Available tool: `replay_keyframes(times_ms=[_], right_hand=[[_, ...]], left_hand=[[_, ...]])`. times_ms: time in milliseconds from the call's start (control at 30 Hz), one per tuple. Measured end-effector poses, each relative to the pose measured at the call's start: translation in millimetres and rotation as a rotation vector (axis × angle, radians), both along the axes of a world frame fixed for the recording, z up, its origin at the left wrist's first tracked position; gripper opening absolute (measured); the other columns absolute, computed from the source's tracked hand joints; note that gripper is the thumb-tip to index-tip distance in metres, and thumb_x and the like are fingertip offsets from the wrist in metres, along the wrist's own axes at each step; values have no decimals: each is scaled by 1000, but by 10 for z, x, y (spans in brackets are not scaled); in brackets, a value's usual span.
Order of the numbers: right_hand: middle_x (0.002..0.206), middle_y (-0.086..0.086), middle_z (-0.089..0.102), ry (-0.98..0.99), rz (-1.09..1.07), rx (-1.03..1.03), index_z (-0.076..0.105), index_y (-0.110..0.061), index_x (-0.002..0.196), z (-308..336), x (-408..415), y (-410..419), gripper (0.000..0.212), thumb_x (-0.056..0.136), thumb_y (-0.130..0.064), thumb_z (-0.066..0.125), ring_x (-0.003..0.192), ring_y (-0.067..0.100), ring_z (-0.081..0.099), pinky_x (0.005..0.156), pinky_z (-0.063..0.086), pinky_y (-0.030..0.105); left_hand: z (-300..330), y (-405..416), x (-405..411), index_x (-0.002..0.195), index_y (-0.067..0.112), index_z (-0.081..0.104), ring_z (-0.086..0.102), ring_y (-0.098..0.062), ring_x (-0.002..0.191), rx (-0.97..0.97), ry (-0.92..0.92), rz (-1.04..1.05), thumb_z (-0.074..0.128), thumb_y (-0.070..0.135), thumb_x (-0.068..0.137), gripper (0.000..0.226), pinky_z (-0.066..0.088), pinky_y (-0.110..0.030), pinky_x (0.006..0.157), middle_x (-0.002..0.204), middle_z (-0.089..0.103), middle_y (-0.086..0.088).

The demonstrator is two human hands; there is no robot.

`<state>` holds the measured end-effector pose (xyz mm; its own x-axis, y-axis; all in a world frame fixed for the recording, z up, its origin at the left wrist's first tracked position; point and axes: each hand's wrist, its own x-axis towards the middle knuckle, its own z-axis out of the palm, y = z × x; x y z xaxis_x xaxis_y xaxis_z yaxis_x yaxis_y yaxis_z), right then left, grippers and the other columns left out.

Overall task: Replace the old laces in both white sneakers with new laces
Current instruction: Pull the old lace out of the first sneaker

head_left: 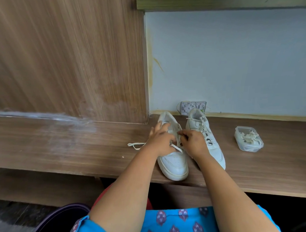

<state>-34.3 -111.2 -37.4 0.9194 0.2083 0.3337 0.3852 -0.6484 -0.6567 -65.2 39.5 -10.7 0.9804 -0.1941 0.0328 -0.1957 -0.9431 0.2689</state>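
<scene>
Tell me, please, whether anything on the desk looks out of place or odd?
A loose lace end trails onto the desk left of the near sneaker, and the wall socket behind looks uncovered, wires showing.

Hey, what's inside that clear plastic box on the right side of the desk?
The clear plastic box holds a loose bundle of white laces, seen through its open top and walls. How many there are, and anything beneath them, is covered by the tangle.

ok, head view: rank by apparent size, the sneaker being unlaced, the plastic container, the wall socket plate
1. Left sneaker, clearly largest.
2. Plastic container.
3. Socket plate, partly hidden behind the sneakers and farther away, so this ranking is unsure.
</scene>
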Motion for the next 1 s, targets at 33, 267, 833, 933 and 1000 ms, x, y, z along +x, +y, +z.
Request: replay_keyframes(times_ms=[33, 267, 833, 933, 1000], right_hand=[[81, 13, 72, -3, 2, 2, 71, -2, 107, -1, 0, -1, 27, 87, 2, 54, 60, 12, 54, 54, 35, 2], [79, 14, 72, -30, 22, 12, 72, 0, 105, 13, -14, -8, 27, 86, 5, 54, 55, -2, 48, 57, 36, 2], [84, 15, 73, 30, 4, 54, 70, 0, 110, 16, -28, 9, 27, 91, 3, 51, 62, 13, 60, 54, 39, 0], [93, 12, 73, 59, -13, 57, 70, -3, 110, 10, -13, -6, 31, 91, 3, 47, 69, 16, 65, 59, 43, 3], [97, 10, 73, 85, -26, 74, 71, -5, 109, -2, -4, -22, 34, 90, 5, 44, 74, 21, 69, 68, 52, 17]], left_hand=[[1, -20, 2, 100, 32, 70, -8, -28, 148, 22, -13, -8, 70, 38, 84, 17, 0, -54, 119, 161, 10, 2], [-52, -109, 19, 105, 26, 68, -8, -26, 148, 33, 120, -6, 58, 17, 90, 19, 2, -51, 119, 157, 14, 1], [22, 121, 24, 90, 16, 56, 58, -11, 74, -695, 70, 135, 58, 9, 92, 8, 42, -19, 60, 78, 62, 7], [-65, 72, 57, 96, 21, 65, 53, -13, 80, -452, 90, 34, 74, 26, 84, 16, 42, -21, 67, 87, 51, 5], [-129, 30, 72, 101, 24, 68, 54, -18, 94, -295, 74, -21, 72, 29, 85, 17, 45, -27, 81, 100, 46, 3]])
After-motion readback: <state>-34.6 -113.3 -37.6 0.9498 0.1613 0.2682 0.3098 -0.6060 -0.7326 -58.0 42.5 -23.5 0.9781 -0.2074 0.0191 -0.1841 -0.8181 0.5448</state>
